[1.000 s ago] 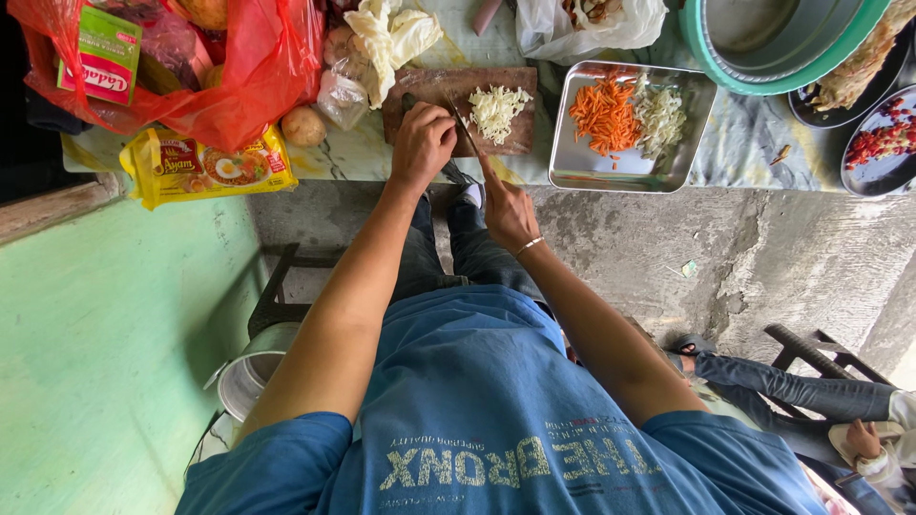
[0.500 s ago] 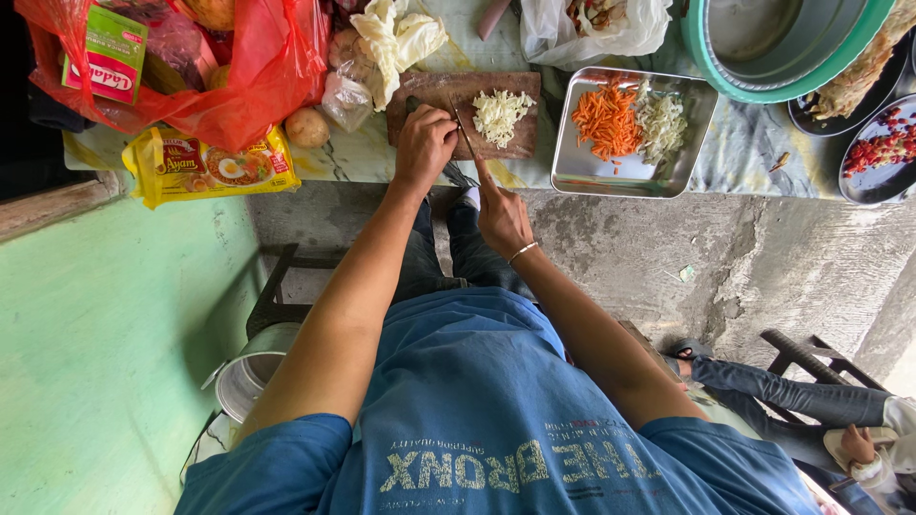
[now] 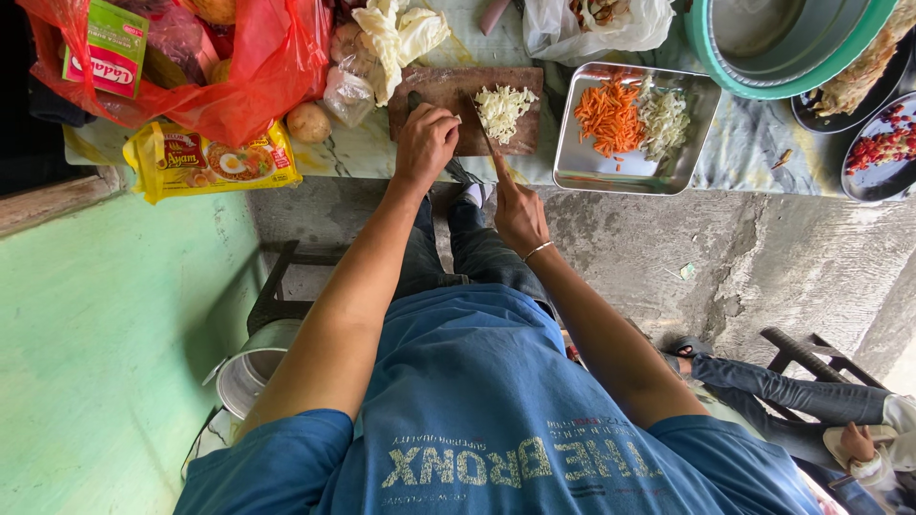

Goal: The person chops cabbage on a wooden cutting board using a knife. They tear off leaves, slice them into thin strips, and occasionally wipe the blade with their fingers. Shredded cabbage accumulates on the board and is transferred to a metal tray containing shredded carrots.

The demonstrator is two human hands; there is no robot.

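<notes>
Head view looks straight down past a blue cotton shirt at two bare forearms reaching to a worn, dark wooden cutting board (image 3: 434, 88) on a marbled cloth-covered table (image 3: 754, 153). The right hand (image 3: 520, 215), with a thin metal bangle at its wrist, is closed around the handle of a kitchen knife (image 3: 482, 129), whose narrow blade slants up from the fist onto the board. The left hand (image 3: 425, 141) is curled knuckles-down on the board just beside the blade, pressing on something it hides; what lies under its fingers cannot be made out. Just beyond the knife tip, on the same board, sits a loose heap of pale, finely chopped cabbage (image 3: 504, 105). Past the left hand's knuckles lie limp whole cabbage leaves (image 3: 396, 33), creased and yellowish white, and a knotted clear plastic bag (image 3: 345, 91). Out from the left hand's outer side rests a round, tan potato (image 3: 308, 122), then a glossy yellow noodle packet (image 3: 215, 160) and a crinkled red plastic bag (image 3: 219, 72) bulging with groceries. On the far side of the right hand, near the board, stands a rectangular stainless steel tray (image 3: 611, 170) holding orange carrot sticks (image 3: 609, 114) and more shredded cabbage. Farther that way stand a round teal-rimmed metal basin (image 3: 763, 76) and a dark plate of red chillies (image 3: 883, 148).
</notes>
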